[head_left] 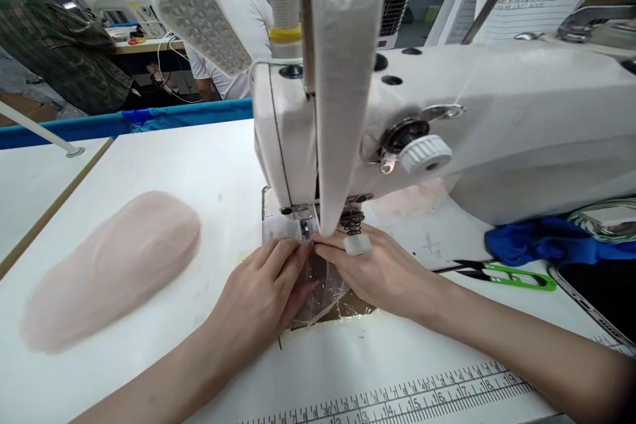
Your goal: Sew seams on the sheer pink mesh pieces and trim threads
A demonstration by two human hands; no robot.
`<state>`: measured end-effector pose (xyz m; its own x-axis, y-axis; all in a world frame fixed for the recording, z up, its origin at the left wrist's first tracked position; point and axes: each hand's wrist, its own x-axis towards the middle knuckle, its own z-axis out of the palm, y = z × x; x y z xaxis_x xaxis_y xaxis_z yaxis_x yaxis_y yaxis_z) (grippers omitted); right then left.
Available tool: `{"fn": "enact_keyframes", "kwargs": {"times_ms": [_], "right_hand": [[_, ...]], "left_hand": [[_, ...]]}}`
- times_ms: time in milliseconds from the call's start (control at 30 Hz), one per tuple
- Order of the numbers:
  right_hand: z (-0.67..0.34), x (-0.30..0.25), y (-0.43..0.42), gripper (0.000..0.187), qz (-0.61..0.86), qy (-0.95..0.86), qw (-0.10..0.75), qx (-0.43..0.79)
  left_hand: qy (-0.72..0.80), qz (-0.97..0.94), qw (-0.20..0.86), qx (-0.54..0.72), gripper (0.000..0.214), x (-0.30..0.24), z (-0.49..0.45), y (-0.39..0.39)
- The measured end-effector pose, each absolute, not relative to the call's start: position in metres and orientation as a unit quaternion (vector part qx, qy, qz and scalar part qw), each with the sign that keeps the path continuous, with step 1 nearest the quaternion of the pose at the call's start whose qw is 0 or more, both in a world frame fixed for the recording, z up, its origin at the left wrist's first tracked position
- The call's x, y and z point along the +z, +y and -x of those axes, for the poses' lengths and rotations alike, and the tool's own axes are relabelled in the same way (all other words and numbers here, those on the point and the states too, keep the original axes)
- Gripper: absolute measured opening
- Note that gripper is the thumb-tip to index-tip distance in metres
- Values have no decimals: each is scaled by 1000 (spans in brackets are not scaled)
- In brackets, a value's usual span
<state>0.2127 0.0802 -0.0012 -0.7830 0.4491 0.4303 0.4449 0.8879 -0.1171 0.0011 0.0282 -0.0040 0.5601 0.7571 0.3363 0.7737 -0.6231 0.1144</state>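
Note:
Both my hands rest on the bed of a white sewing machine (497, 119), right in front of its presser foot (305, 225). My left hand (263, 291) lies with its fingers pressed together on a small sheer, pale piece of fabric (322, 291), pinning it down. My right hand (377, 268) pinches the same piece at the needle; a white plastic ring (358, 245) sits on one finger. A wide whitish strap (342, 79) hangs down over the machine head to the foot. Part of the fabric is hidden under my fingers.
A stack of pale pink fabric pieces (109, 265) lies on the white table (173, 165) to the left. Green-handled thread snips (511, 275), a blue cloth (546, 242) and a phone (601, 291) lie at the right. A printed ruler (422, 397) runs along the front edge. Two people are behind.

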Motion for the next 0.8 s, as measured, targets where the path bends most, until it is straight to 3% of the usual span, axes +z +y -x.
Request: {"fn": "enact_keyframes", "kwargs": {"times_ms": [633, 800], "right_hand": [[-208, -5, 84, 24, 271, -938, 202, -77], [-208, -5, 87, 19, 279, -945, 146, -94]], "left_hand": [[-411, 887, 110, -181, 41, -11, -1, 23], [-412, 887, 110, -180, 42, -12, -1, 28]]}}
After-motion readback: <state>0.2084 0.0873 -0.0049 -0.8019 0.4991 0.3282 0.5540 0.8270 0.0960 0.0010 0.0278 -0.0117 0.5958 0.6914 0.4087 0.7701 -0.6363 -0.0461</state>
